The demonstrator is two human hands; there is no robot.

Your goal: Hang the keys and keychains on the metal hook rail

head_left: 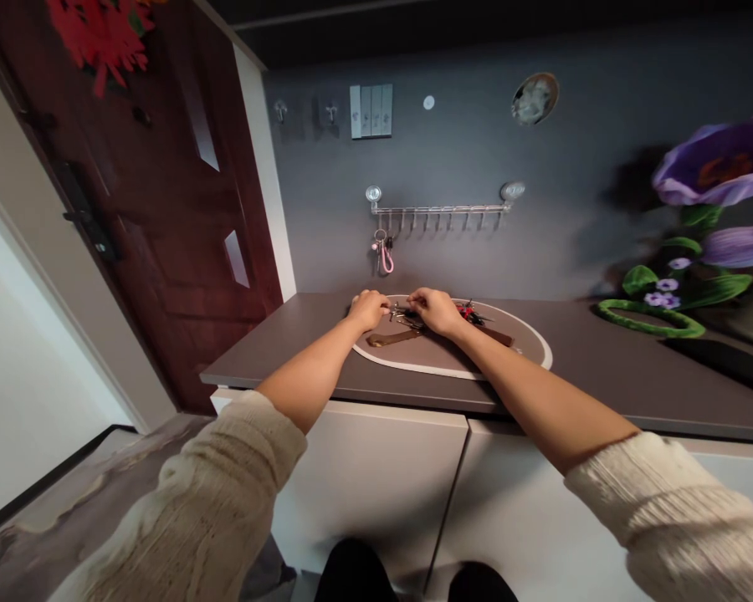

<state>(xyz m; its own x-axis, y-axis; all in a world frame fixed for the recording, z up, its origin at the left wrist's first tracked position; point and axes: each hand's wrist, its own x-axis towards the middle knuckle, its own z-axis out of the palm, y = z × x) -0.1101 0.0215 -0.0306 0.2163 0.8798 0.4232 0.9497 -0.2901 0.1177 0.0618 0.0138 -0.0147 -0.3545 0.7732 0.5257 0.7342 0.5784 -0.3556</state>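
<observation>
Over an oval mat (402,365) with a pale rim, my left hand (369,310) has its fingers pinched together at small metal keys (402,314). From the other side my right hand (436,311) reaches to the same keys, its fingers closed at their edge; its fingertips are partly hidden. A brown strap-like piece (394,338) lies on the mat just in front of the keys. To the right of my right hand is a small pile of red and black items (473,314), too small to tell apart. Another brown piece (497,336) lies partly behind my right wrist.
A hook rail (443,209) runs along the wall above the counter (602,376). Keys with a pink strap (386,257) hang from its left end. Purple artificial flowers (715,167) stand at the right. At the left is a dark red door (169,251); white cabinet doors (370,477) are below.
</observation>
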